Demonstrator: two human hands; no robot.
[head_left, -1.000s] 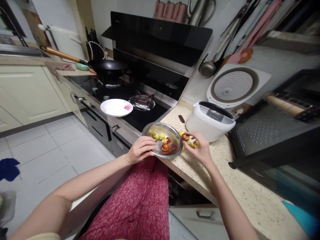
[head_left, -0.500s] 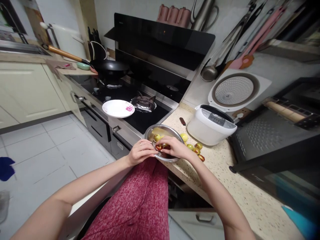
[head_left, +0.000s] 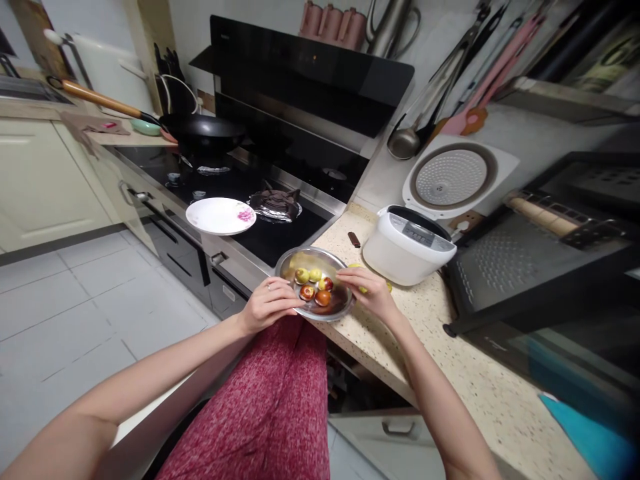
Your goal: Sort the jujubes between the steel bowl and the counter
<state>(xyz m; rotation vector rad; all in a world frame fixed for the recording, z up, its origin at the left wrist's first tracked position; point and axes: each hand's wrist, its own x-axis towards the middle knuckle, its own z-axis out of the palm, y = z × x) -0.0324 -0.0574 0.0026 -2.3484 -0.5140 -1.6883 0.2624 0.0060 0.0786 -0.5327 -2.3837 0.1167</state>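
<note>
A steel bowl [head_left: 327, 252] stands at the counter's front edge, with several green and red-brown jujubes [head_left: 323, 298] lying on its bottom. My left hand [head_left: 273, 305] is closed on the near left rim of the bowl, fingertips over the edge. Over the bowl's right rim is my right hand [head_left: 369, 292], fingers stretched to the left and no fruit visible in them. Beneath and behind that hand, yellow-green fruit [head_left: 389, 287] on the counter shows only in small parts; the rest is hidden.
A white rice cooker [head_left: 407, 247] with its lid up stands right of the bowl. On the stove's front edge rests a flowered plate [head_left: 220, 217], with a black wok [head_left: 203, 133] farther back. A black oven [head_left: 540, 267] stands at right.
My right hand has drawn back from inside the bowl to its right rim, uncovering the jujubes. My left hand stays on the rim. The view has shifted slightly right.
</note>
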